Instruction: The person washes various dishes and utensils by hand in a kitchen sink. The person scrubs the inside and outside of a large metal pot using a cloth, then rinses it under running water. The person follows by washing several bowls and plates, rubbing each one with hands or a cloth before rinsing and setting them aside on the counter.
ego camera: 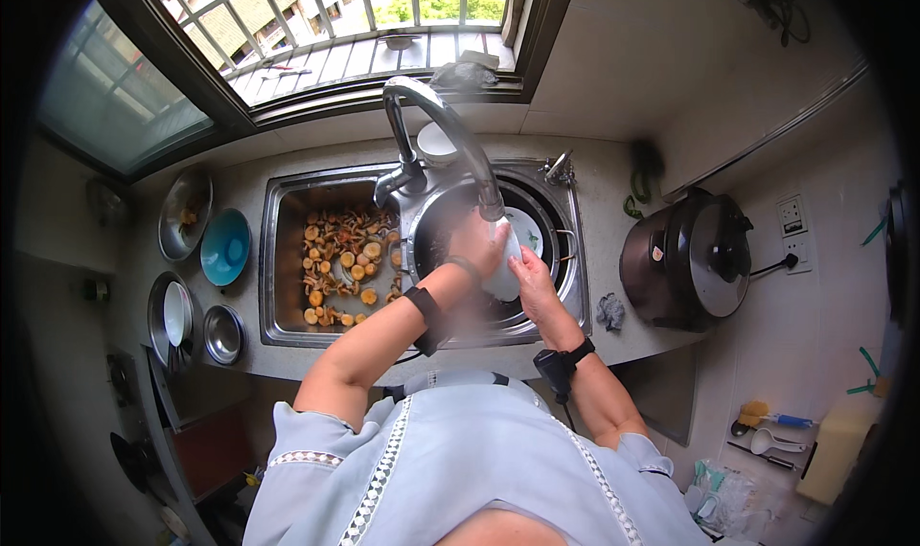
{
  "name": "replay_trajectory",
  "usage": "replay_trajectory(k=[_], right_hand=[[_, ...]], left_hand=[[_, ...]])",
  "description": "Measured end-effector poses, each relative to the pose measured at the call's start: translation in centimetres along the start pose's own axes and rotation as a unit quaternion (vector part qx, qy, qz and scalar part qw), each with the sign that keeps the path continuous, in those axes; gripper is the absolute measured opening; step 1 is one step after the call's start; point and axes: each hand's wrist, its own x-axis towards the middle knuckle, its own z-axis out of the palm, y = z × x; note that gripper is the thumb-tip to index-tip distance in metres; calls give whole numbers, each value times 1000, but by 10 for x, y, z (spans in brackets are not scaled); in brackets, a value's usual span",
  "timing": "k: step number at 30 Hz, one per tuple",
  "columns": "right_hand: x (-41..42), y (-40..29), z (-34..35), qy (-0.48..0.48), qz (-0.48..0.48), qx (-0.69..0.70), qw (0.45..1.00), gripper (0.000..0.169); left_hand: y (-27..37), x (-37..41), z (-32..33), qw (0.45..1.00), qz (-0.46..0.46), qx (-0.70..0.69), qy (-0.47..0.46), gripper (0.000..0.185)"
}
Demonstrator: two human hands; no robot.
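Note:
Under the chrome faucet (460, 129), both my hands grip a white bowl (507, 276) seen nearly edge-on. My left hand (476, 241) is at its left side, partly blurred by a hazy patch in the view. Fingers of my right hand (533, 276) curl over the bowl's right rim. Water appears to run from the spout onto the bowl. Behind it a white dish with a green leaf pattern (528, 226) rests in a round metal pan (435, 205) set in the right basin. What else lies in the pan is hidden by my hands.
Many brown-capped mushrooms (352, 258) lie in the left basin (287, 208). Bowls, including a turquoise one (226, 247) and stacked steel ones (224, 335), stand left. At right are crumpled steel wool (610, 311) and an electric pressure cooker (686, 258). A white bowl (436, 142) sits behind the faucet.

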Motion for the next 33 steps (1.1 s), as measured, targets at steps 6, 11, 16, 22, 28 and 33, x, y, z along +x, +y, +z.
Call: replay_trajectory(k=[6, 11, 16, 22, 28, 33], right_hand=[[7, -1, -8, 0, 24, 82, 996, 32], [-14, -29, 5, 16, 29, 131, 991, 27], [7, -22, -7, 120, 66, 337, 931, 30], [38, 1, -14, 121, 118, 353, 920, 32], [28, 5, -12, 43, 97, 296, 949, 29], [8, -6, 15, 9, 57, 183, 981, 28]], left_hand=[[-2, 1, 24, 997, 64, 39, 33, 39], [-43, 6, -1, 791, -243, -554, -91, 36], [0, -30, -5, 723, -260, -636, 73, 50], [10, -55, 23, 969, 127, 66, 202, 43], [-2, -33, 0, 962, 204, 104, 149, 39], [-46, -6, 35, 988, -74, -107, 84, 39]])
